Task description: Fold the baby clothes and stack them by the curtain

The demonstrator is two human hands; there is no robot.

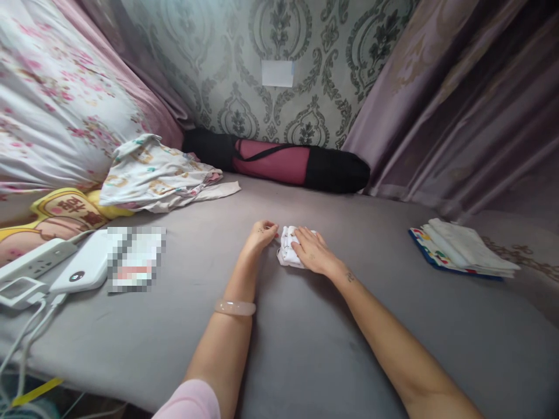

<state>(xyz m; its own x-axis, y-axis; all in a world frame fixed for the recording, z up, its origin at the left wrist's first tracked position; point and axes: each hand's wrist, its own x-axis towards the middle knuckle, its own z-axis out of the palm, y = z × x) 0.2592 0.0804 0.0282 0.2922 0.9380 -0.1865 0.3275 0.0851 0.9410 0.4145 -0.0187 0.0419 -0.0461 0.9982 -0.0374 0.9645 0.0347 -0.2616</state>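
A small folded white cloth (pixel 288 249) with a sparse dark print lies on the grey sheet in front of me. My right hand (pixel 315 251) rests flat on top of it, fingers stretched out and covering its right part. Just left of the cloth is my left hand (pixel 263 235), with its fingers curled in and the thumb side toward the cloth. Whatever those fingers may hold is hidden. A pale bangle (pixel 236 307) circles my left forearm.
A loose printed garment (pixel 157 174) lies at the back left beside a yellow cushion (pixel 65 212). Nearer are a white power bank (pixel 82 267) and a power strip (pixel 39 262) with cables. Folded cloths (pixel 465 247) sit at right. A black-and-maroon long bag (pixel 275 162) lies along the wall.
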